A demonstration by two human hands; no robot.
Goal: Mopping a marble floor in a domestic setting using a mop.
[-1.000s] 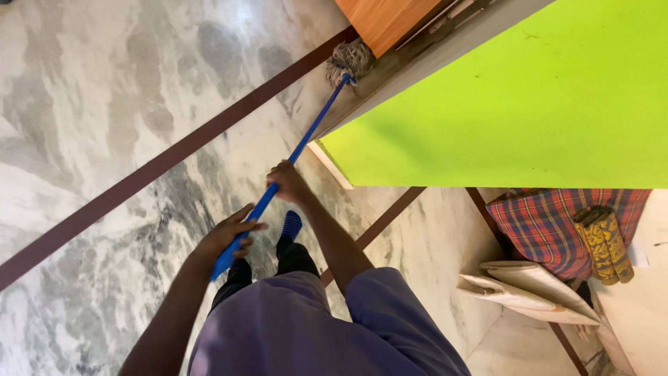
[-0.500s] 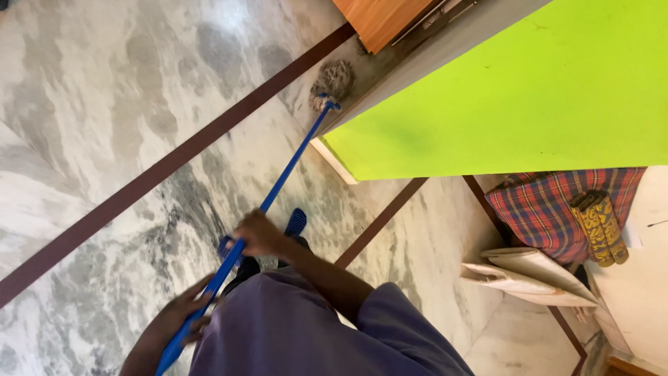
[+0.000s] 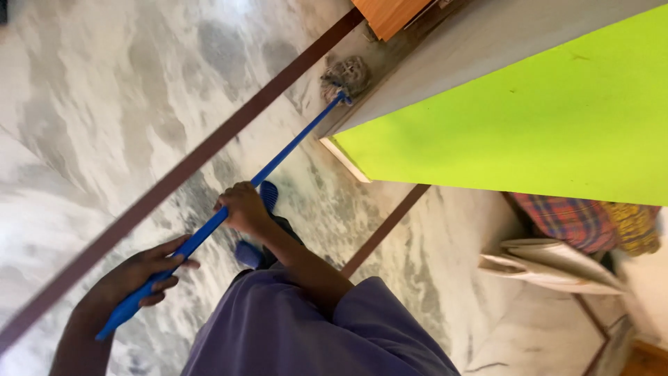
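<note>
Both hands' grip closed round blue mop handle, mop head far beyond.

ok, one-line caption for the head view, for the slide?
Both hands, left hand and right hand, grip a blue mop whose head reaches the wall.

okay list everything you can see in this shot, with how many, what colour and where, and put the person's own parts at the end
Blue-handled string mop: one, blue pole, grey-brown head, head on floor by wall base.
Grey-white marble floor: one, with dark brown inlay strips.
Lime green wall panel: one, upper right.
Orange wooden furniture corner: one, top centre.
Red-blue plaid cloth bag: one, right, blurred.
Cream folded sacks: a few, lower right.
Blue slippers: two, on feet.
Purple garment: one, bottom centre.
Left hand: gripping pole's lower end.
Right hand: gripping pole midway.
</note>
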